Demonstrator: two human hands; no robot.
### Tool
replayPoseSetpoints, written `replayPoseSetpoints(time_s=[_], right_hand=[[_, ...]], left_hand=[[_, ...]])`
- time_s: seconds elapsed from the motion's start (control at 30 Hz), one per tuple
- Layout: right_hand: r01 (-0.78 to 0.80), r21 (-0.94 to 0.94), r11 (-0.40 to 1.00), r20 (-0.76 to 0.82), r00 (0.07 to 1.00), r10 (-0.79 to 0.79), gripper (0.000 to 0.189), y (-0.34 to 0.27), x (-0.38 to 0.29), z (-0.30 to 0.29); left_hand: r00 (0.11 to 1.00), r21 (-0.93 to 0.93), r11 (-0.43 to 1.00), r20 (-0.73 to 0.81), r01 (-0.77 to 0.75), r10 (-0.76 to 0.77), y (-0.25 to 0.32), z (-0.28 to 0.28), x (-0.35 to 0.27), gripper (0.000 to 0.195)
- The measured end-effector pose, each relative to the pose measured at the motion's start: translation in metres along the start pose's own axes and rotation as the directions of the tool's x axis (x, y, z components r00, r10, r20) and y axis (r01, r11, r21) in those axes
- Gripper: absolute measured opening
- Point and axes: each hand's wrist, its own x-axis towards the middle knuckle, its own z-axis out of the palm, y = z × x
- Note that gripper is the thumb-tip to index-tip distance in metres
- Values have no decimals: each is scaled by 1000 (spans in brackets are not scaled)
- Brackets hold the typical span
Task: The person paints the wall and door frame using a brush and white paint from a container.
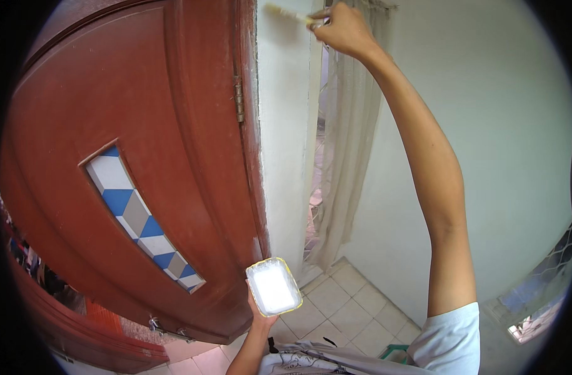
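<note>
My right hand (344, 30) is raised at the top of the view, gripping a paintbrush (288, 14). The brush's bristles point left over the upper part of a narrow white wall strip (286, 117); the blur hides whether they touch it. Low in the middle, my left hand (262, 311) holds up a small rectangular plastic tub (274, 287) of white paint, with yellowish marks along its rim. Left of the strip stand the red door frame (248, 84), with whitish smears on its edge, and a metal hinge (239, 101).
A red door (140, 108) with a blue, white and grey patterned panel (136, 211) fills the left, its metal handle (157, 326) low down. Right of the strip, a sheer curtain (351, 131) hangs by a grilled window. Below are floor tiles (332, 300) and a green object (394, 351).
</note>
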Motion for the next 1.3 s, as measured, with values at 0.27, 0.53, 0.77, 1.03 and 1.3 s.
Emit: replayPoseSetpoints(time_s=[0.27, 0.53, 0.77, 1.03, 1.3], right_hand=[[114, -216, 970, 194, 978, -72, 43, -10, -130, 70], [-99, -116, 988, 599, 787, 150, 63, -11, -287, 122], [-362, 162, 918, 244, 916, 318, 67, -18, -294, 93], [-1, -60, 998, 112, 994, 8, 39, -19, -174, 39], [-30, -273, 961, 102, 993, 60, 40, -45, -60, -3]], left_hand=[[980, 7, 985, 100, 175, -175, 49, 5, 28, 68], [951, 14, 957, 105, 290, -290, 80, -5, 52, 68], [934, -55, 934, 82, 352, -347, 92, -18, 56, 67], [904, -72, 907, 147, 415, -401, 103, -12, 53, 68], [908, 2, 918, 149, 397, -392, 110, -18, 52, 69]])
